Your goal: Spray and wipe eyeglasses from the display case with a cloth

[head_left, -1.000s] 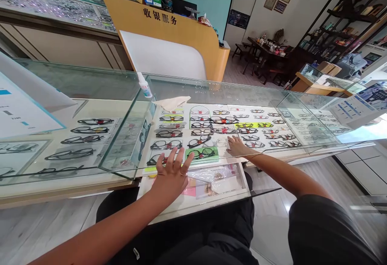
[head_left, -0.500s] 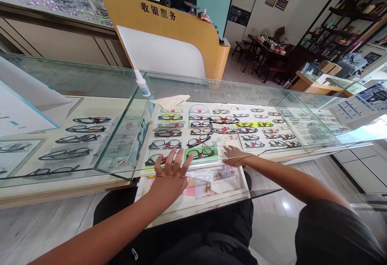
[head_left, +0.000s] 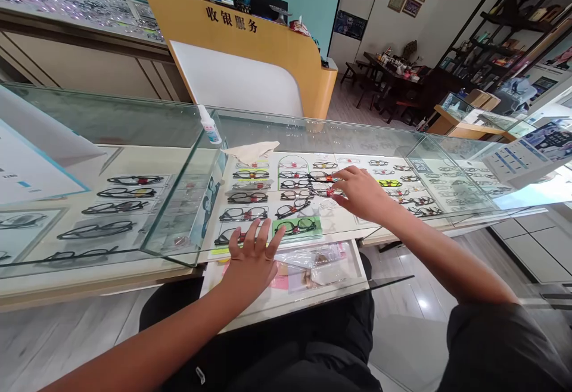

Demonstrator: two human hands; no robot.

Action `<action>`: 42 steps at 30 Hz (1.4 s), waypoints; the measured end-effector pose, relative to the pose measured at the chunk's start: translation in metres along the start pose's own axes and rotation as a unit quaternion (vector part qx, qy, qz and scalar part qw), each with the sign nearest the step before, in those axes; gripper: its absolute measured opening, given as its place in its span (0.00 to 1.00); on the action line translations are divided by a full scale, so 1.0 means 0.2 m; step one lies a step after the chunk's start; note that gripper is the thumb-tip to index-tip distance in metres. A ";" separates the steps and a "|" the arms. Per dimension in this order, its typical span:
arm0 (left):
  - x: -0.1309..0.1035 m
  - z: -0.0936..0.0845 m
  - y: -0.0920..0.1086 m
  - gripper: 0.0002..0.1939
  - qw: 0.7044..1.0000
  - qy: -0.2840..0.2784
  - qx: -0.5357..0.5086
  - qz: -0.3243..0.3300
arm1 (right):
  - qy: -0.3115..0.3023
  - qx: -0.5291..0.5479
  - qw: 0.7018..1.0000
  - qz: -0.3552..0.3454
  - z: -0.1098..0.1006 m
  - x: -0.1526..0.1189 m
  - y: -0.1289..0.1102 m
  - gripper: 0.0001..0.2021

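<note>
Right hand (head_left: 360,194): moving up from the near edge of the display case (head_left: 172,259) to the middle rows, over the right end of the red-tagged frame (head_left: 319,177); thumb and forefinger are standing partly apart, and you cannot tell whether they are pinching anything.
Left hand (head_left: 250,258): lying with fingers spread wide at the near edge, fingertips by the green card (head_left: 313,235), gripping nothing that shows.
Red-tagged frame: sitting among the middle rows, a second tagged frame (head_left: 318,192) lying just below it; your right fingers are covering its right end.
Weight and stiffness: probably light, with a stiff rim but springy, thin temples that bend if you are pressing them.
Surface: likely smooth and a little slippery; the lenses would be picking up smudges and scratches.
Where to hold: the bridge or the hinge corner should be giving you the firmest hold; keep your fingertips off the lenses and avoid catching the neighbouring rims.
Drawer (head_left: 360,261): standing open below the near edge, plastic packets (head_left: 313,258) lying in it.
Far side: the white bottle (head_left: 210,128) is standing beside the cloth (head_left: 251,152), both well apart from your hands.
</note>
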State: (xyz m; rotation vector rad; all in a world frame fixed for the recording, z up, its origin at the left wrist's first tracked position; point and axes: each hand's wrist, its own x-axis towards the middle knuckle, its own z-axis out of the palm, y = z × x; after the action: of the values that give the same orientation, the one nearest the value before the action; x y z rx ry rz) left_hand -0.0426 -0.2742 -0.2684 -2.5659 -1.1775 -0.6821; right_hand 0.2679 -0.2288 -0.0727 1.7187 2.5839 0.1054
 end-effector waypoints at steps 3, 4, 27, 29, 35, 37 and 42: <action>0.00 0.00 0.00 0.54 1.000 0.003 0.008 0.005 | 0.005 -0.026 0.999 0.024 0.16 0.11 0.10 0.15; 0.00 0.01 0.00 0.55 1.000 0.005 0.010 0.006 | 0.004 -0.026 0.999 0.028 0.20 0.14 0.12 0.15; -0.01 0.02 -0.01 0.57 1.000 0.005 0.015 0.010 | -0.041 0.064 0.997 0.029 0.21 0.13 0.20 0.04; -0.01 0.02 -0.01 0.56 1.000 0.006 0.014 0.010 | -0.043 0.071 0.996 0.027 0.18 0.08 0.18 0.03; 0.00 0.00 0.00 0.53 1.000 -0.007 0.006 0.008 | -0.200 0.272 0.940 -0.051 0.00 -0.22 0.09 0.03; 0.00 0.00 0.01 0.54 1.000 -0.010 0.005 0.006 | -0.300 0.301 0.903 -0.065 0.01 -0.30 0.05 0.04; 0.00 -0.01 0.01 0.51 0.999 -0.020 -0.031 -0.015 | -0.430 0.261 0.864 -0.029 0.27 -0.36 0.00 0.07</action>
State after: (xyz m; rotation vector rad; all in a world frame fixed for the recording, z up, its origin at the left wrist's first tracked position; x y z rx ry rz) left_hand -0.0420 -0.2762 -0.2662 -2.6306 -1.2275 -0.6874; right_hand 0.2994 -0.2938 -0.1279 1.3019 2.0241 -1.1724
